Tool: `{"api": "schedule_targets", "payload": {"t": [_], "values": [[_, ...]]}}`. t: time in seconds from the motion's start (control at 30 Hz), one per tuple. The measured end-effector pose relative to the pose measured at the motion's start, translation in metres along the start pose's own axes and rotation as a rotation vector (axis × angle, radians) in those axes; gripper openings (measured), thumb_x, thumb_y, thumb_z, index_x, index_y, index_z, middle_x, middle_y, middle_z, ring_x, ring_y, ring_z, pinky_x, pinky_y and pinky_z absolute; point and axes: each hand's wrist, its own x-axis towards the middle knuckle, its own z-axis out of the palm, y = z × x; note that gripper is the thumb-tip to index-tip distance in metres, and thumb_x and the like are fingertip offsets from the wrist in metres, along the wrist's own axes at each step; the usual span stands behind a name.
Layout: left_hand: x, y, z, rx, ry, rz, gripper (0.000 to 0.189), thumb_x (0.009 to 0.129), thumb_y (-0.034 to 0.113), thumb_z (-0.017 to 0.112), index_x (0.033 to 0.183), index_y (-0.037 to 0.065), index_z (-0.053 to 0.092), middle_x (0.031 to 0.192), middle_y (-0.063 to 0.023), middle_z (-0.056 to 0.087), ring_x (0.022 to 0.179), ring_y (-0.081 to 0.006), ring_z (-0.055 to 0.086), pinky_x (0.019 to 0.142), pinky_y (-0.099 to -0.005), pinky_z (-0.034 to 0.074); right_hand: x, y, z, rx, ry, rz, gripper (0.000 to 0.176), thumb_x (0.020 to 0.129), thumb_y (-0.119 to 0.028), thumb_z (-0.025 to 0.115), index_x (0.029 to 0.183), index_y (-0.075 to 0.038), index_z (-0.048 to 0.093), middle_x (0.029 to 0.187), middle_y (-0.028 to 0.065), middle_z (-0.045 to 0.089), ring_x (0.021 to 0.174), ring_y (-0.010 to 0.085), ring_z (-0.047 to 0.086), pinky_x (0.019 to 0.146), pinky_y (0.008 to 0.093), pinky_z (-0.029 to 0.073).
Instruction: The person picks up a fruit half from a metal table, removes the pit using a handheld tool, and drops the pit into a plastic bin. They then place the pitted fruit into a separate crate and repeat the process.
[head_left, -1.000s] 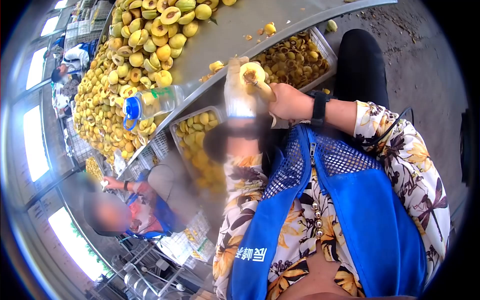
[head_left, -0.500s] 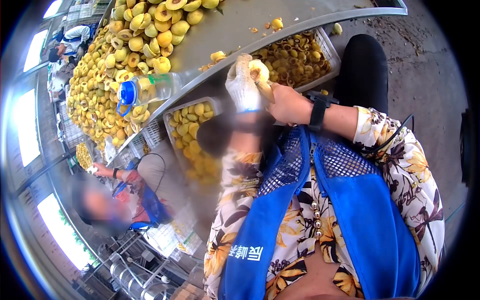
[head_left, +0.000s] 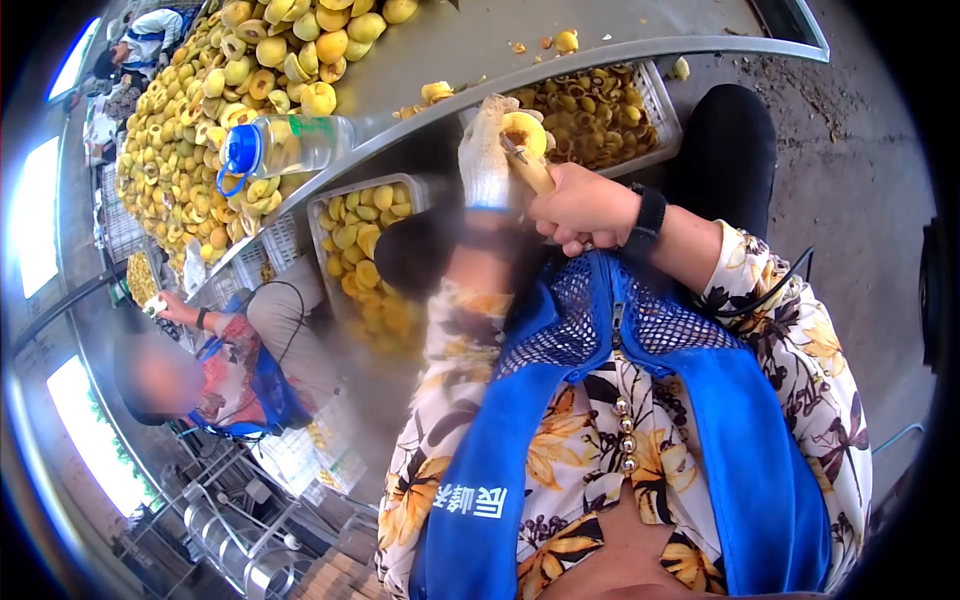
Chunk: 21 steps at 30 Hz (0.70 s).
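Observation:
My left hand [head_left: 482,150], in a white knit glove, is closed around a yellow peach half [head_left: 524,132] with its hollow, cut face turned toward me. Bare, my right hand [head_left: 585,205] grips a pitting knife [head_left: 534,172] by its light wooden handle. The knife's short metal tip meets the lower edge of the peach half's brownish centre. Both hands are over my lap, just short of the metal table edge. Below and behind them stands a white crate [head_left: 668,110] of darker, hollowed fruit pieces.
Peach halves [head_left: 180,130] are heaped on the metal table [head_left: 440,45]. A blue-capped plastic bottle [head_left: 300,143] lies at the table's rim. Another crate [head_left: 318,215] of yellow halves stands left of my knee. A seated co-worker [head_left: 250,370] is at the left.
My right hand has moved slightly down and turned, so the knife's metal tip now shows. The peach half's hollow faces me more openly. The whole view has shifted a little.

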Motion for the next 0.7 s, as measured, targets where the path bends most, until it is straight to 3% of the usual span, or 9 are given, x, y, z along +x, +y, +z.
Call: {"api": "schedule_targets", "payload": {"t": [0.1,0.2,0.4,0.5,0.53,0.57,0.6,0.7], "values": [[0.0,-0.004,-0.012,-0.087,-0.165,-0.099,0.032,0.088,0.032,0.052,0.102,0.002,0.054,0.084,-0.0146,0.062,0.072,-0.0181,0.059,0.063,-0.0253,0.049,0.015,0.016,-0.003,0.165,-0.109,-0.021,0.008,0.08,-0.005,0.046,0.087,-0.008,0.045,0.061,-0.0011,0.044,0.038,0.0026,0.034,0.034,0.0194,0.033],[0.002,-0.005,-0.016,-0.137,-0.245,-0.098,0.035,0.088,0.035,0.052,0.1,0.002,0.054,0.086,-0.0153,0.062,0.071,-0.0198,0.06,0.062,-0.0268,0.05,0.01,0.015,-0.001,0.28,-0.163,-0.046,0.01,0.08,-0.003,0.046,0.088,-0.008,0.045,0.061,-0.0012,0.042,0.039,0.0019,0.031,0.035,0.0188,0.031],[0.002,0.005,-0.009,-0.121,-0.177,-0.184,0.034,0.089,0.035,0.05,0.097,0.002,0.055,0.084,-0.014,0.061,0.066,-0.0223,0.059,0.055,-0.0296,0.05,0.011,0.022,-0.001,0.334,-0.282,-0.197,0.014,0.081,-0.002,0.048,0.093,-0.007,0.045,0.058,0.0006,0.043,0.037,0.0048,0.033,0.034,0.0203,0.031],[0.01,0.003,-0.031,-0.37,-0.308,-0.278,0.031,0.089,0.033,0.05,0.096,0.004,0.056,0.083,-0.0128,0.061,0.068,-0.0215,0.059,0.057,-0.0303,0.05,0.014,0.03,0.003,0.257,-0.261,-0.322,0.016,0.081,-0.003,0.049,0.096,-0.007,0.046,0.057,0.0017,0.044,0.037,0.0066,0.036,0.034,0.0213,0.032],[0.015,0.001,-0.037,-0.332,-0.21,-0.127,0.029,0.089,0.033,0.048,0.091,0.005,0.055,0.083,-0.0115,0.061,0.072,-0.0211,0.059,0.059,-0.0311,0.05,0.017,0.032,0.003,0.231,-0.222,-0.344,0.017,0.081,-0.004,0.05,0.097,-0.007,0.046,0.057,0.0019,0.045,0.037,0.007,0.038,0.034,0.0217,0.033],[-0.005,0.018,-0.022,-0.262,0.131,0.021,0.03,0.09,0.034,0.044,0.089,0.007,0.055,0.082,-0.0109,0.06,0.076,-0.0212,0.059,0.06,-0.0322,0.049,0.018,0.029,0.0,0.203,-0.172,-0.379,0.017,0.081,-0.005,0.051,0.097,-0.007,0.047,0.057,0.0021,0.046,0.037,0.0075,0.039,0.034,0.0221,0.033],[0.001,0.022,-0.038,-0.22,0.259,0.144,0.03,0.09,0.036,0.045,0.093,0.007,0.054,0.082,-0.0123,0.06,0.072,-0.024,0.059,0.052,-0.0323,0.048,0.012,0.016,0.003,-0.057,0.012,-0.327,0.017,0.08,-0.007,0.055,0.096,-0.005,0.049,0.056,0.0006,0.048,0.038,0.0075,0.041,0.034,0.0223,0.035],[-0.058,0.088,-0.069,0.229,0.31,0.39,0.033,0.087,0.038,0.047,0.099,0.007,0.051,0.085,-0.0146,0.061,0.065,-0.0282,0.06,0.039,-0.0294,0.043,0.031,0.035,-0.016,-0.262,0.068,-0.378,0.017,0.08,-0.011,0.058,0.093,-0.003,0.051,0.057,0.0011,0.051,0.04,0.0077,0.045,0.036,0.0217,0.037]]}}
